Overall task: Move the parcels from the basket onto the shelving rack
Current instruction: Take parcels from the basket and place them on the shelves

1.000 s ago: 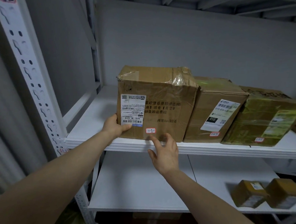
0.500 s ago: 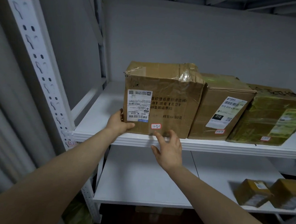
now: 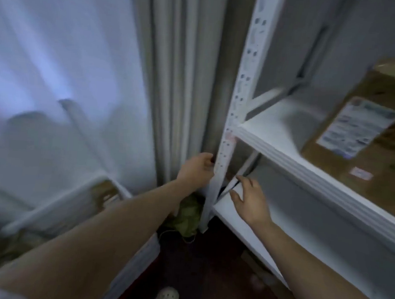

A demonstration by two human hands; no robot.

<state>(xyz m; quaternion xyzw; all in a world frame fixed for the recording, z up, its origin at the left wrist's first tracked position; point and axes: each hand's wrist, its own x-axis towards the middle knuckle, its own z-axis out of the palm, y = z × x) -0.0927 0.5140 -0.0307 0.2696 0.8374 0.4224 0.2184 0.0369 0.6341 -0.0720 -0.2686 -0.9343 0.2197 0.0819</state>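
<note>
A large cardboard parcel (image 3: 366, 136) with a white label stands on the upper board of the white shelving rack (image 3: 284, 154) at the right. Both my hands are off it and hold nothing. My left hand (image 3: 197, 170) hangs with loosely curled fingers beside the rack's perforated upright post (image 3: 236, 110). My right hand (image 3: 251, 199) is spread open over the front left corner of the lower board. At the lower left, blurred, the white basket (image 3: 136, 261) shows a brown parcel (image 3: 104, 190) inside.
A pale curtain (image 3: 81, 73) fills the left side. A green bag (image 3: 187, 218) lies on the dark floor at the foot of the post. A light shoe (image 3: 166, 297) shows at the bottom edge.
Both hands have let go of the large parcel and dropped lower. The view has swung left and down, toward the post, the curtain and the basket.
</note>
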